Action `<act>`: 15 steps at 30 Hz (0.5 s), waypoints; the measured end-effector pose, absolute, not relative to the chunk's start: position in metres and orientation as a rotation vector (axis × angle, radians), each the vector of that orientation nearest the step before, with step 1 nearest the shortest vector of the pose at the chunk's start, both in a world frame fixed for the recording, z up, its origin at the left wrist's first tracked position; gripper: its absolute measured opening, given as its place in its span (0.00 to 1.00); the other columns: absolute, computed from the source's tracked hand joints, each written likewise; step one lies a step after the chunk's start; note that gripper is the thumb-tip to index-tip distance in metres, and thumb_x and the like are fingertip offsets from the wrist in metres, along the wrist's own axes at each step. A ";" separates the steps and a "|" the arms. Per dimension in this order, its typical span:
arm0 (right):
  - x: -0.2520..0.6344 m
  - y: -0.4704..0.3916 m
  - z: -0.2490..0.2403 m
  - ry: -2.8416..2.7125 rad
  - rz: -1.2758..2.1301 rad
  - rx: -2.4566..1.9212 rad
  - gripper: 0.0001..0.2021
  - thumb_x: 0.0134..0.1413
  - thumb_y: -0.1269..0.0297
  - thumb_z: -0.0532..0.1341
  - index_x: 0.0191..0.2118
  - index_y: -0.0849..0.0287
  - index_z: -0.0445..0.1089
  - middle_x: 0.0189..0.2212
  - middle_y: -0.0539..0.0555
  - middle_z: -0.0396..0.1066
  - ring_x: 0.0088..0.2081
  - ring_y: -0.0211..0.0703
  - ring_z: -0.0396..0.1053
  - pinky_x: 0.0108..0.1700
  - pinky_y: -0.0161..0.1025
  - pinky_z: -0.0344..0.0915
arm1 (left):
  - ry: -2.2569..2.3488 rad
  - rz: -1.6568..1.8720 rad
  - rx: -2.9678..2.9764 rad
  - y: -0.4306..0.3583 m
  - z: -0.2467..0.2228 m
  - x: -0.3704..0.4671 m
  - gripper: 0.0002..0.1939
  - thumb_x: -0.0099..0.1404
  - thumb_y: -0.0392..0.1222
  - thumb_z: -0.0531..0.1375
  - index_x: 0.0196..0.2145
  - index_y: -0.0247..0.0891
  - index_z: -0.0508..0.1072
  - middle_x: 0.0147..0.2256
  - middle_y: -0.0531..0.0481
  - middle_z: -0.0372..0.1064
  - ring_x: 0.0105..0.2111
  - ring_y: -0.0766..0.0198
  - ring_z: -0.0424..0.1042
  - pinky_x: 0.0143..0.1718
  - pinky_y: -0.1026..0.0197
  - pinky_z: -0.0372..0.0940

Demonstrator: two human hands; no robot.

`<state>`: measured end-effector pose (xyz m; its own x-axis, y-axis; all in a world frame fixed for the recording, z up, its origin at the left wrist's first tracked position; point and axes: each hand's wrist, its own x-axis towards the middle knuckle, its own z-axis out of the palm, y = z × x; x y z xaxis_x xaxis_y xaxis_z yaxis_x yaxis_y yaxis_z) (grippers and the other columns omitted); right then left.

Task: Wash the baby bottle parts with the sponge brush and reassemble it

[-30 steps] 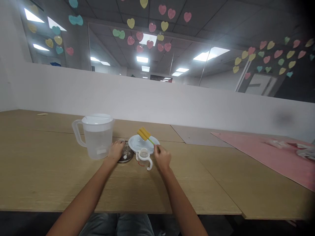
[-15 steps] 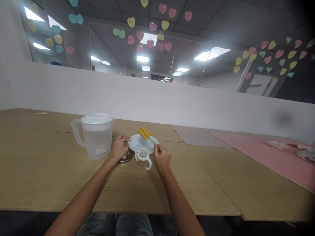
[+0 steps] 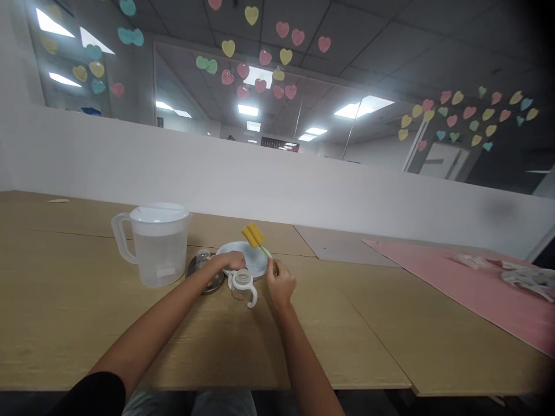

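Observation:
My right hand (image 3: 281, 283) is closed on the green handle of a brush with a yellow sponge head (image 3: 254, 235), held upright and tilted. My left hand (image 3: 235, 260) reaches over the white plate (image 3: 261, 260); its fingertips are hard to make out. Just in front of the plate stands a clear bottle (image 3: 243, 286) with white handles, its mouth uncovered. Partly under my left forearm is a round metal dish (image 3: 214, 285) with a small clear item (image 3: 202, 257) in it.
A translucent lidded pitcher (image 3: 160, 248) stands left of the dish. A pink cloth (image 3: 442, 277) with crumpled white items (image 3: 529, 279) covers the right side. A low white wall (image 3: 260, 179) runs behind the table (image 3: 338, 346).
My left hand has moved right, from above the metal dish to over the plate, uncovering more of the dish. The brush stays in my right hand. The view has shifted slightly.

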<state>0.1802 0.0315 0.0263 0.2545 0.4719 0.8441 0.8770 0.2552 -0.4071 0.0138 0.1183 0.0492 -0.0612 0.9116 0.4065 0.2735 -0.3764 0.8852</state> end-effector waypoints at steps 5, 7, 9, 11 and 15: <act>0.179 0.032 0.024 -1.406 -0.497 -1.317 0.23 0.62 0.53 0.47 0.27 0.60 0.73 0.16 0.52 0.68 0.19 0.34 0.60 0.25 0.33 0.47 | 1.148 1.391 1.856 0.089 0.061 -0.011 0.16 0.56 0.51 0.60 0.23 0.35 0.72 0.26 0.51 0.69 0.31 0.60 0.68 0.35 0.61 0.65; 0.179 0.032 0.022 -1.446 -0.533 -1.264 0.22 0.62 0.54 0.48 0.27 0.60 0.73 0.15 0.51 0.67 0.19 0.34 0.60 0.25 0.32 0.48 | 1.087 1.649 1.804 0.076 0.058 -0.015 0.18 0.60 0.53 0.55 0.29 0.35 0.73 0.33 0.48 0.71 0.37 0.60 0.69 0.39 0.61 0.64; 0.179 0.033 0.020 -1.488 -0.558 -1.213 0.21 0.61 0.55 0.49 0.26 0.60 0.72 0.14 0.50 0.65 0.18 0.33 0.59 0.25 0.31 0.49 | 1.040 1.804 1.602 0.067 0.052 -0.015 0.20 0.61 0.56 0.53 0.32 0.35 0.72 0.33 0.47 0.71 0.36 0.61 0.69 0.37 0.62 0.65; 0.179 0.033 0.018 -1.540 -0.577 -1.164 0.20 0.61 0.57 0.50 0.26 0.60 0.72 0.14 0.49 0.64 0.18 0.32 0.59 0.25 0.31 0.49 | 0.988 1.862 1.351 0.065 0.044 -0.014 0.23 0.61 0.59 0.51 0.34 0.35 0.71 0.33 0.47 0.71 0.34 0.62 0.71 0.33 0.63 0.65; 0.179 0.033 0.017 -1.704 -0.605 -1.061 0.19 0.60 0.58 0.51 0.25 0.60 0.73 0.16 0.50 0.67 0.19 0.32 0.61 0.25 0.30 0.51 | 0.938 1.917 1.141 0.066 0.034 -0.015 0.26 0.59 0.63 0.51 0.35 0.35 0.69 0.33 0.47 0.72 0.34 0.62 0.72 0.33 0.63 0.66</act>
